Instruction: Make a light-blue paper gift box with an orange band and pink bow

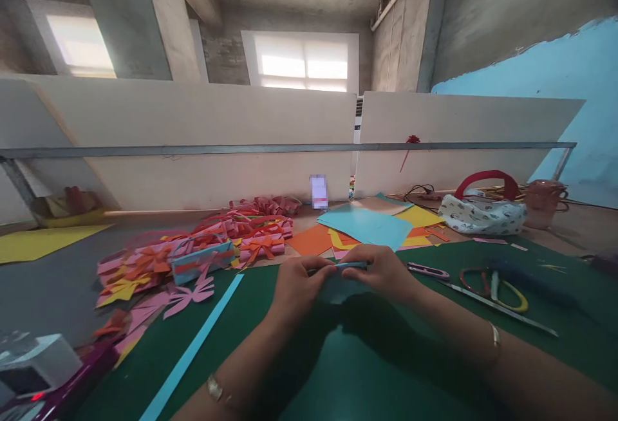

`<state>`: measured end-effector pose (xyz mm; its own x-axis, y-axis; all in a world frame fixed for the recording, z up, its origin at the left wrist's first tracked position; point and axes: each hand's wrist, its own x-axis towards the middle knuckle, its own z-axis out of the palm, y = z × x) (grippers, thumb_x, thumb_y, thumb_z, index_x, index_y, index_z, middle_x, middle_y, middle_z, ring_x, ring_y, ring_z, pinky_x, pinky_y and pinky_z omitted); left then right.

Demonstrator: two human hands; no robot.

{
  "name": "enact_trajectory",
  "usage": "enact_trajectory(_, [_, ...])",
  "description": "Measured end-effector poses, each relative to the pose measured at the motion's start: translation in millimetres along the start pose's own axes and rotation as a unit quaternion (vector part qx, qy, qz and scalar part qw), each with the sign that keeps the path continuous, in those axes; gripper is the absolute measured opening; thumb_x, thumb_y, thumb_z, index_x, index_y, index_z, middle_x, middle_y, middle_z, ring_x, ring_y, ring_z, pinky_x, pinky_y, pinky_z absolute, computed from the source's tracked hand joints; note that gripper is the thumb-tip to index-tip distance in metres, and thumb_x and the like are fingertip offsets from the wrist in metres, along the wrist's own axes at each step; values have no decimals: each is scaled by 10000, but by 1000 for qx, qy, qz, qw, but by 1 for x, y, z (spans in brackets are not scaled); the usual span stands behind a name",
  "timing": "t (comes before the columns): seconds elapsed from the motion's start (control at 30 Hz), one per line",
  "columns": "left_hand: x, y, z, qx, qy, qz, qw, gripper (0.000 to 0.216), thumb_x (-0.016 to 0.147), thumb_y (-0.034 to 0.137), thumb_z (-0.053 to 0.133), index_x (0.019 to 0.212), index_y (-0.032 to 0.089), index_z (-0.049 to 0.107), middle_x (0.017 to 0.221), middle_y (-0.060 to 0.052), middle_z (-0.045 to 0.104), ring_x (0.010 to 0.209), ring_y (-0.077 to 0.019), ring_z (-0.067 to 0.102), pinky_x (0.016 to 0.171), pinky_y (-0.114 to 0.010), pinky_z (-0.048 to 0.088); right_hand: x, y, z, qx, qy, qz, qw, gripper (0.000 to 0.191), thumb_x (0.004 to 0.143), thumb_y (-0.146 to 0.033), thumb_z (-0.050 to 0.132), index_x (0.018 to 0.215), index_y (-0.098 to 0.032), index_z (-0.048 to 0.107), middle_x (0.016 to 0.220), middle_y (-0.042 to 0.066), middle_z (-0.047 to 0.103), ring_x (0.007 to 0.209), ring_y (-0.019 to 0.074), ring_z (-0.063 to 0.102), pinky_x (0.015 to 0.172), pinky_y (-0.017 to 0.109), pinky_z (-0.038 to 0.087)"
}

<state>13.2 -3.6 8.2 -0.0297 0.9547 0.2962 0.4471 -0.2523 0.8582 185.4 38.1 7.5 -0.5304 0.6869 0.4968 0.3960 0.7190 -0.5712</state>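
Over the worktop [386,369], pinches one blue paper [338,291] with left hand [297,286] and right hand [381,273], both closed on it; alongside, one blue strip [193,350], seemingly one scissors [492,286].

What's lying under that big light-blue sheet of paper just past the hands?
Orange paper sheet and yellow paper sheets stick out from under the large light-blue paper sheet, with a pink edge at its front. Their covered parts, and anything else beneath, are hidden.

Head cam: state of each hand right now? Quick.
Left hand: closed, pinching one end of the folded blue paper.
Right hand: closed, pinching the other end of the same paper.
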Motion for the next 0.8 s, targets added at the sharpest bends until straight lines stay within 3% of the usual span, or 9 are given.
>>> enact_trajectory(0.13, [-2,4,0,11,28,16,999,190,673,324,621,712,175,734,724,-42,698,653,-163,590,542,-236,411,-1,-4,0,-24,38,-13,999,153,753,-283,627,733,-162,718,673,37,675,616,139,571,569,223,394])
enact_trajectory(0.27, [0,6,-5,-45,-2,-19,999,287,661,401,630,786,162,730,702,-35,670,593,-138,548,500,-225,381,1,-1,-7,77,29,66,994,227,725,-348,636,734,-140,728,638,39,661,580,139,546,515,222,383])
enact_trajectory(0.37, [3,5,-12,-63,-9,-32,997,312,641,442,645,699,144,718,564,6,570,506,-97,443,467,-213,318,3,4,-14,140,1,135,981,264,703,-378,643,739,-131,727,629,29,641,563,129,521,497,220,370])
enact_trajectory(0.53, [6,-3,-12,-94,4,-47,994,315,630,449,652,668,142,712,572,-1,532,576,-117,429,505,-218,320,6,7,-19,139,-39,145,979,297,707,-415,637,809,-149,723,679,20,615,618,129,499,515,224,353])
enact_trajectory(0.7, [5,-5,-10,-90,1,-77,993,346,643,484,640,655,142,692,586,-5,511,568,-116,422,496,-219,324,7,10,-17,241,-26,236,941,337,647,-460,686,684,-125,681,564,-12,526,535,93,441,485,220,319])
enact_trajectory(0.8, [4,-3,-12,-119,-41,-90,988,426,692,526,590,885,159,688,620,8,494,596,-118,454,562,-231,384,7,13,-17,276,-35,270,922,358,661,-479,676,634,-127,621,531,-37,478,491,70,416,475,212,329])
